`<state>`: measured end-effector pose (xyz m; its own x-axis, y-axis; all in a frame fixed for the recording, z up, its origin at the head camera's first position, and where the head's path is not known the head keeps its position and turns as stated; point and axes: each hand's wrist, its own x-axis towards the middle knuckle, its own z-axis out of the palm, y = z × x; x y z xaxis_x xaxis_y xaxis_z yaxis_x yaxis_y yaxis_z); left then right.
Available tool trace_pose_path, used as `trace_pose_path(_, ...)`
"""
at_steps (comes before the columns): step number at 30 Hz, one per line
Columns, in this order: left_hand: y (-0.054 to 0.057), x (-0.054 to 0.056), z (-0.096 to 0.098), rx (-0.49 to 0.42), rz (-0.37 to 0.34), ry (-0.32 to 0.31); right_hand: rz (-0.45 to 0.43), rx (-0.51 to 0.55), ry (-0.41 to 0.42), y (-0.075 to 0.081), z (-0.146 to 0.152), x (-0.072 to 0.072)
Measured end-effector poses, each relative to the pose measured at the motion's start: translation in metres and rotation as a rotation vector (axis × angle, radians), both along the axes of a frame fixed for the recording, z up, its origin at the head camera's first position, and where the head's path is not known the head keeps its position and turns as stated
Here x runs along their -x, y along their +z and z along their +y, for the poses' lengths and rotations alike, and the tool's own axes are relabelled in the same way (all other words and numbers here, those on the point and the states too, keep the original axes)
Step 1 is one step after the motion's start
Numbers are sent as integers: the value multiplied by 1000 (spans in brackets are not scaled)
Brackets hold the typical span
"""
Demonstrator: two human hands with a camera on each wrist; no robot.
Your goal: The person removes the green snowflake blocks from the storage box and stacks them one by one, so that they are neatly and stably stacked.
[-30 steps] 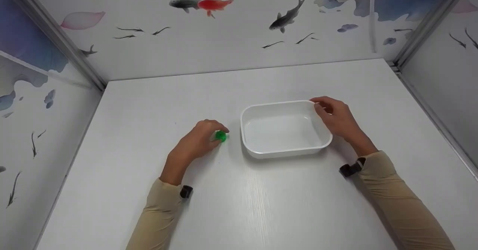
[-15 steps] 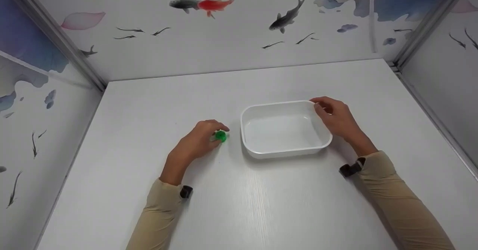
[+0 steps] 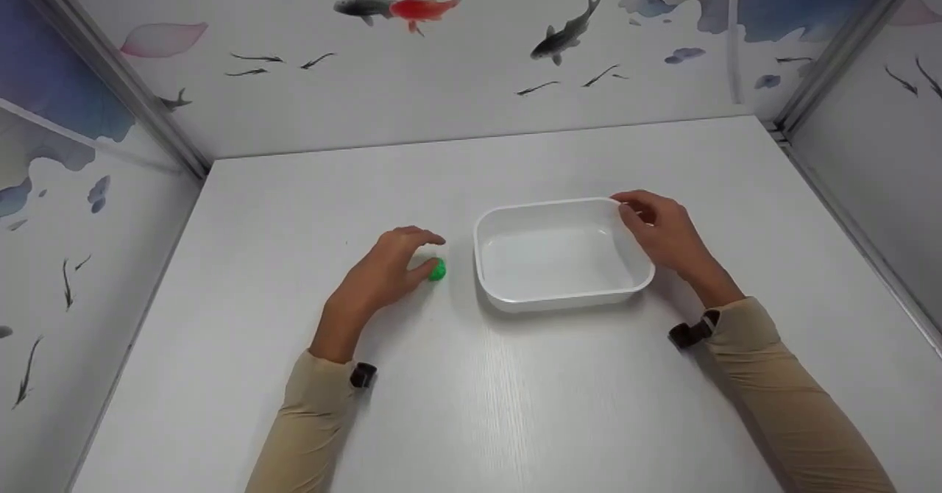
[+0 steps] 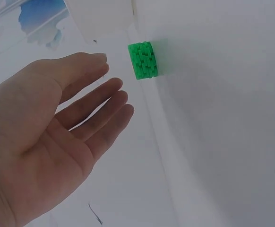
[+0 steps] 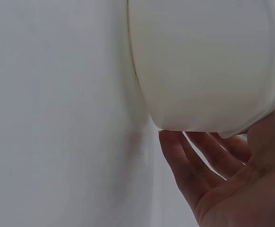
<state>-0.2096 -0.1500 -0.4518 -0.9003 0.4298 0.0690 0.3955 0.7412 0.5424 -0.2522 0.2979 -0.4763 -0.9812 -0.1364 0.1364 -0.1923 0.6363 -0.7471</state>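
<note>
A small bright green cylinder (image 3: pixel 438 269) with a knobbly, tread-like side, like a toy wheel, rests on the white table. In the left wrist view the green cylinder (image 4: pixel 143 60) stands apart from the fingertips. My left hand (image 3: pixel 386 268) is just left of it, thumb and fingers spread, holding nothing. To the right is a white rectangular basin (image 3: pixel 563 303) with rounded corners, and nothing lies inside it. My right hand (image 3: pixel 662 232) grips its far right corner. In the right wrist view several fingers of the right hand (image 5: pixel 241 184) touch the basin's outer wall (image 5: pixel 203 66); the thumb is hidden there.
The white tabletop (image 3: pixel 456 405) is bounded by a back panel (image 3: pixel 471 73) printed with fish and petals, plus side panels. Metal posts (image 3: pixel 147 103) stand at the back corners. Both wrists carry small black devices (image 3: pixel 363 375) near tan sleeves.
My left hand has let go of the green cylinder and drawn slightly back to the left, its fingers opening wider. The right hand and the basin have stayed in place.
</note>
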Motion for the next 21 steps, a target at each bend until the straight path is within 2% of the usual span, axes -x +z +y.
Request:
trace_pose_path(11,10,-2,-3,6,117,162,46,-29,-31,4,-2,1)
trace_pose_path(17,14,1,-2,-34,242,220,96,-57,-78,9,-3,-1)
trace_pose_path(21,14,4,0,-48,326,266,187,-79,-63,18,-10,-4)
